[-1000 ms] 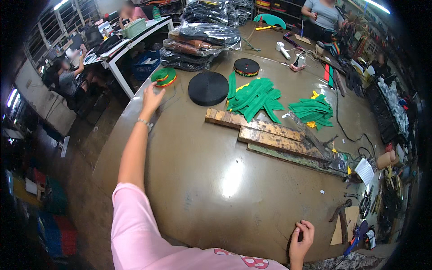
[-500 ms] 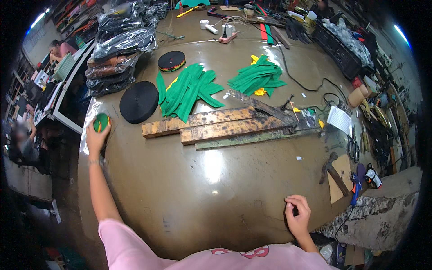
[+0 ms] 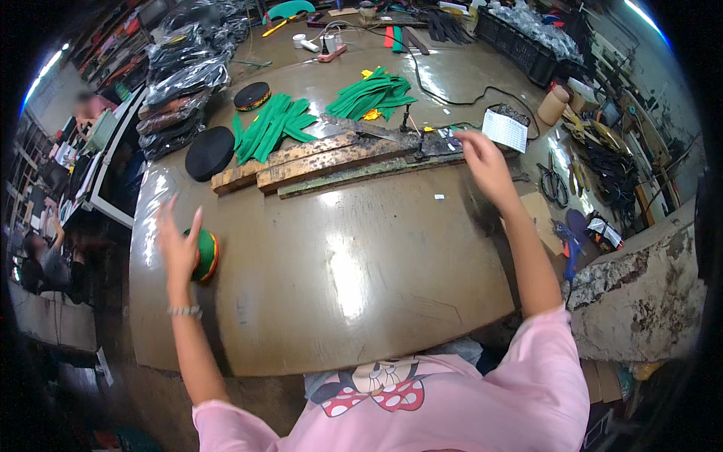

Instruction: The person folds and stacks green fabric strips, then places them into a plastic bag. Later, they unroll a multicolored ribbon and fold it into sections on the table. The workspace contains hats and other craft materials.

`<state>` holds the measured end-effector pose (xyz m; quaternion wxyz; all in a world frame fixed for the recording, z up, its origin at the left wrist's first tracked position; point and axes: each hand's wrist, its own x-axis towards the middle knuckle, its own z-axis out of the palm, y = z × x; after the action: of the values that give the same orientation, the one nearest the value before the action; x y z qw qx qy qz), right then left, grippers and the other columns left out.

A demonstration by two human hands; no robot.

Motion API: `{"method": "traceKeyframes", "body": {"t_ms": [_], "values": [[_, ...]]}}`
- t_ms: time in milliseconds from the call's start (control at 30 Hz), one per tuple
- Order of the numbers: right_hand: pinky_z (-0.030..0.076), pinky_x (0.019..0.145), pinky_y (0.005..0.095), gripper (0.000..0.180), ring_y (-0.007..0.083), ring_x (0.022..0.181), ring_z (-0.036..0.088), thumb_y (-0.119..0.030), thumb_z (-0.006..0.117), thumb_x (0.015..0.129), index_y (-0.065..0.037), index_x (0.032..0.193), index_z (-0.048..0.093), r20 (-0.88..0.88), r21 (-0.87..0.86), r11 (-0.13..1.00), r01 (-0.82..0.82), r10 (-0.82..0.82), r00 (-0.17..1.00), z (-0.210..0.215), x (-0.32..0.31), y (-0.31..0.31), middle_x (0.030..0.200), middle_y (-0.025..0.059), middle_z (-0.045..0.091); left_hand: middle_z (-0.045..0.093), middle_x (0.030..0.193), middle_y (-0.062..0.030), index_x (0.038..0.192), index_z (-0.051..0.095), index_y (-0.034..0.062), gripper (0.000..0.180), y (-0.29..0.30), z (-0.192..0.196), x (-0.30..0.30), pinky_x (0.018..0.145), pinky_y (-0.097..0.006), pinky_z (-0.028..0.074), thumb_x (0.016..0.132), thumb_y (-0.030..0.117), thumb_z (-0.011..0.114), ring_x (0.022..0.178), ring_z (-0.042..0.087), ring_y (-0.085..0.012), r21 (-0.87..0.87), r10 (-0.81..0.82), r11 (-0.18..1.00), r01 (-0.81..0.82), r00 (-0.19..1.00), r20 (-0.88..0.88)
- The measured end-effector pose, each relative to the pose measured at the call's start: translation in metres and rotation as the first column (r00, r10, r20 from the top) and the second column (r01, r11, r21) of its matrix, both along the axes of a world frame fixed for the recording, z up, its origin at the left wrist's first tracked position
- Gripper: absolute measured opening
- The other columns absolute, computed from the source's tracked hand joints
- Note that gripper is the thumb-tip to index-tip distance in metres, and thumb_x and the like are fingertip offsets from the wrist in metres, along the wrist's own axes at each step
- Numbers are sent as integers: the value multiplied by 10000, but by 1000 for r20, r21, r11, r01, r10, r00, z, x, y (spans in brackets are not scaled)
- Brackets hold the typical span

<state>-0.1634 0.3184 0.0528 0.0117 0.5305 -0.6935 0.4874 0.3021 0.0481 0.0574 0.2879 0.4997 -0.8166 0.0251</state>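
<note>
My left hand (image 3: 179, 252) is over the left part of the table, fingers raised and apart. Right beside its thumb stands a small roll of green webbing (image 3: 205, 256) with a red and yellow edge, partly behind the hand. My right hand (image 3: 486, 167) reaches over the right end of the stacked wooden beams (image 3: 339, 167), fingers stretched toward small scraps there. A dark upright metal rod (image 3: 405, 119) rises from the beams to the left of those fingers. My right forearm covers part of a cardboard sheet (image 3: 544, 222).
Green strip piles (image 3: 275, 128) and black webbing rolls (image 3: 209, 154) lie behind the beams. Plastic-wrapped goods (image 3: 184, 83) are stacked at left. Scissors (image 3: 553, 184), a blue glue gun (image 3: 570, 248) and white paper (image 3: 505, 132) lie at right. A black cable (image 3: 444, 99) crosses the back.
My left hand has come nearer with the green roll beside it and its fingers have spread. My right hand has moved forward from the table's front to the beams' right end. The view has shifted.
</note>
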Motion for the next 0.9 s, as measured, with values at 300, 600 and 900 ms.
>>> {"method": "traceKeyframes", "body": {"t_ms": [300,600,900], "values": [[300,1015,561,422,344,1277,334,-382,286,958,-195,1308,431,-371,733,585,346,-82,925,-54,-97,-101,1352,148,400,310,1434,-152,1342,400,133,500,13,-50,-168,1071,-491,229,920,396,447,1323,269,-374,91,-410,910,404,853,322],[156,1032,657,456,313,1314,290,-388,219,965,-187,1307,443,-269,725,629,280,-116,956,-44,-78,-81,1386,124,368,356,1417,-84,1357,386,181,428,23,-65,-148,1073,-447,238,948,308,402,1307,313,-314,-65,-432,887,457,871,234],[160,1101,450,528,363,1366,162,-385,319,972,-86,1406,285,-441,584,759,289,-2,897,8,-4,-20,1469,171,225,443,1334,-141,1182,571,105,357,21,-31,-99,1043,-432,280,883,297,535,1259,366,-334,127,-497,849,514,856,-144]]}}
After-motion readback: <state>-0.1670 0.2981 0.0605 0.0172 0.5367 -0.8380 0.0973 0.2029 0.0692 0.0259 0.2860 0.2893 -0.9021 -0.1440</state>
